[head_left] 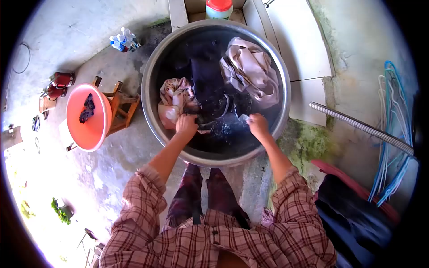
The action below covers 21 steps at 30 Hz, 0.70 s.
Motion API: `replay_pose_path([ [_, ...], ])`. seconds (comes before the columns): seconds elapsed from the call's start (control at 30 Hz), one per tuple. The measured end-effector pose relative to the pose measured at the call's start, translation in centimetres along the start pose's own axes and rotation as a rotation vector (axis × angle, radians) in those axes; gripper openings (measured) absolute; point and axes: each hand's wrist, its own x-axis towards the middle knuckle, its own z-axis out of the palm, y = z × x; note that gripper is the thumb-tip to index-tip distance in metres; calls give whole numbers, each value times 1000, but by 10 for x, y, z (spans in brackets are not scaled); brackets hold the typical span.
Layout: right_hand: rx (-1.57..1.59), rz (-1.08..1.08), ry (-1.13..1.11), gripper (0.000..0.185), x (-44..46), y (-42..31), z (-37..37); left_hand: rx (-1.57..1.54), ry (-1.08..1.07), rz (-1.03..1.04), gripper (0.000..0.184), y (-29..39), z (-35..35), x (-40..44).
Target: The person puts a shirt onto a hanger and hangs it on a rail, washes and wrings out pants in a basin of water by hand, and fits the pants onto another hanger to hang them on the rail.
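A large metal basin point(149, 111) of dark water and soaking clothes stands in front of me. My left hand point(187, 126) is closed at the water's left side, beside a pink patterned cloth point(175, 96). My right hand point(258, 125) pinches a small pale edge of wet cloth at the right. Between the hands a dark wet garment point(225, 120) with a pale strip lies partly under splashing water, its shape unclear. A dark cloth point(205, 73) floats behind it, and a beige garment point(252, 69) is bunched at the back right.
To the left, a pink plastic basin point(106, 129) holding a dark cloth rests on a wooden stool point(121, 107). A red-lidded container point(219, 9) stands behind the metal basin. Plastic bottles point(124, 40) are at back left; a metal pole point(362, 127) and blue hangers point(393, 134) are at right.
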Motion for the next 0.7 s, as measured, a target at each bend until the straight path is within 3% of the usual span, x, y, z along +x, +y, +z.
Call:
replay_pose_path([
  [0.07, -62, 29, 45, 17, -15, 2, -30, 97, -56, -3, 23, 12, -33, -7],
  [0.17, 188, -65, 306, 15, -20, -38, -94, 224, -29, 97, 23, 12, -61, -12],
  [0.23, 282, 12, 271, 16, -20, -63, -137, 381, -25, 224, 25, 18, -93, -14],
  [0.27, 340, 41, 270, 16, -20, -73, -155, 39, 88, 20, 26, 26, -110, -21],
  [0.33, 573, 132, 258, 13, -18, -102, -199, -126, 55, -9, 28, 41, -156, -32],
  [0.4, 725, 53, 295, 11, -14, -126, -232, -317, 38, -43, 25, 58, -194, -47],
  [0.5, 858, -63, 343, 16, -10, -186, -295, -461, 291, 303, 23, 93, -249, -69],
  [0.57, 991, -125, 364, 17, -4, -225, -333, -668, 269, 422, 26, 119, -284, -79],
  [0.63, 752, -317, 465, 16, 3, -252, -370, -882, 259, 505, 27, 154, -317, -95],
  [0.7, 813, -499, 545, 15, 5, -290, -408, -1150, 152, 562, 28, 196, -358, -127],
])
